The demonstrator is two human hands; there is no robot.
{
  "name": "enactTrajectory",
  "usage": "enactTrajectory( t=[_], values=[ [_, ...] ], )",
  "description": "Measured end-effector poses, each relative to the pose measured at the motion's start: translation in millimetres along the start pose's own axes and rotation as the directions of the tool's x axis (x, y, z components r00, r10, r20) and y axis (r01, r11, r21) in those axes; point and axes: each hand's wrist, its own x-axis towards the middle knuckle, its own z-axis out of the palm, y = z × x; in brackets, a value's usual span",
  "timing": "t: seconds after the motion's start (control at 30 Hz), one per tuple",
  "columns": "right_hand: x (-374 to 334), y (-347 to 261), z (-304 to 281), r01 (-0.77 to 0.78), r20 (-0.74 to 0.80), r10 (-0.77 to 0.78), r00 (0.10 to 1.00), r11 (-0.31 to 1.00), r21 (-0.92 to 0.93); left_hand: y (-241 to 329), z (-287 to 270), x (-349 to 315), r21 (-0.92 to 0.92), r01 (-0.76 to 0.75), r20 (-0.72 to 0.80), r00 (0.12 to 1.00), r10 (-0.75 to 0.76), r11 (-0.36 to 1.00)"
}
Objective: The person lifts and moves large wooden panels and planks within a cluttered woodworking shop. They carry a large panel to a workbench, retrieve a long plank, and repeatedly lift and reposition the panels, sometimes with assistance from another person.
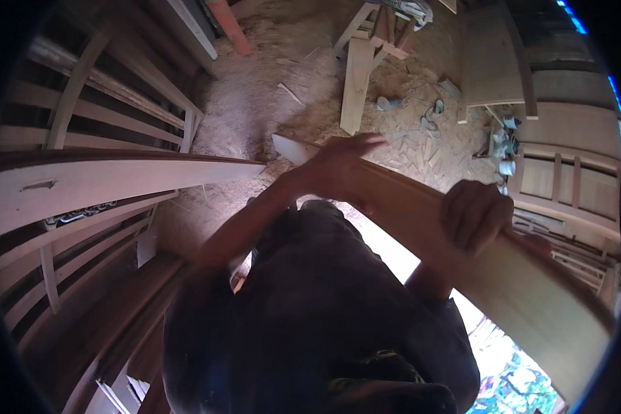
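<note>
A long, wide wooden plank (545, 297) runs slantwise in front of me, from the middle of the view to the lower right. My right hand (476, 215) is closed over its upper edge, the knuckles bent and the fingers on the near face. Farther along, my left hand (334, 169) lies across the plank near its far end. Its fingers are stretched out past the upper edge, slightly blurred; I cannot make out how firmly it presses. The plank's underside is hidden.
Slatted wooden frames and a long board (124, 181) stand at my left. A wooden trestle (357, 83) is ahead, beside wood scraps and shavings on the floor (255, 90). Several small containers (507, 168) and wooden panels (566, 124) are at the right.
</note>
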Motion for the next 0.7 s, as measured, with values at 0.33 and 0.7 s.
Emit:
enactTrajectory(
  t=[0.33,0.7],
  values=[
    [-193,-120,42,-0.195,-0.751,-0.192,0.632,0.898,-0.393,21,166,71,-0.132,-0.355,0.234,0.896,0.377,0.925],
    [-450,-185,118,0.084,-0.718,-0.696,0.014,0.716,-0.693,59,339,126,-0.149,-0.485,0.513,0.707,0.486,0.862]
  ],
)
